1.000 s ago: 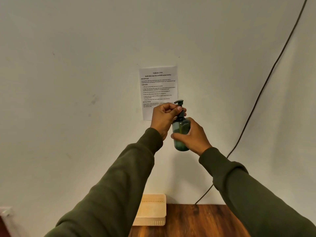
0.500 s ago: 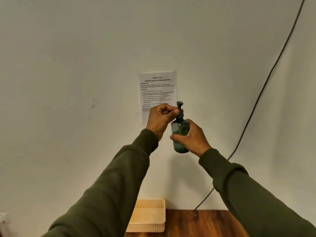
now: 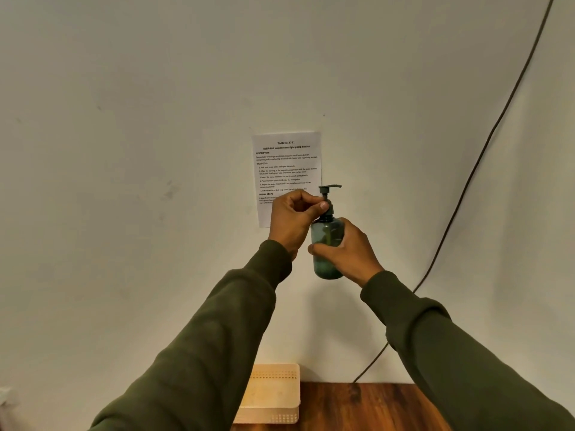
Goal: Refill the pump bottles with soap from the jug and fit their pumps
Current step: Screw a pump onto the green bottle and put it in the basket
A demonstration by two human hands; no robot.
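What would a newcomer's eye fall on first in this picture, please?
The green pump bottle, held up mid-frame: the right hand grips its body while the left hand pinches the pump collar. Behind it, a printed sheet hangs on the wall; a cream basket sits below.

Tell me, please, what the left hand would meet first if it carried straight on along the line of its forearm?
Most likely the printed sheet taped to the wall: the left hand, pinching the pump, points up toward it. Depth is unclear, but nothing else shows between them.

Bottle (image 3: 327, 244) before the wall sheet (image 3: 286, 169); basket (image 3: 270, 393) on table (image 3: 357, 405) (below).
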